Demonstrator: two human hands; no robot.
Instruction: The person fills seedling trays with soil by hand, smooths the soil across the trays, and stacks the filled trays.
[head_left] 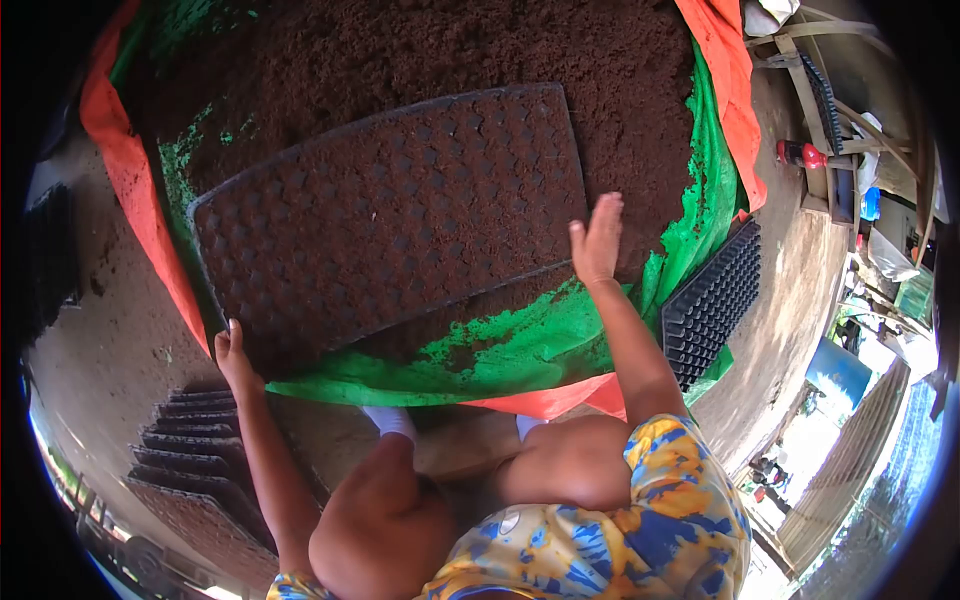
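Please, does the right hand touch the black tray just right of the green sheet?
Apart. The head view shows soil and green sheet between the right hand and the black tray.

1 red bottle (pixel 803 154) lies by wooden planks (pixel 802 100) at the upper right of the frame; farther right, 1 blue object (pixel 872 204), too small to identify.

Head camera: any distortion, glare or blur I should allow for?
Head view: strong fisheye distortion, the soil-covered tray bowed along its upper edge; head view: bright glare washing out patches at lower right; head view: right hand looks slightly motion-blurred, left hand clearer.
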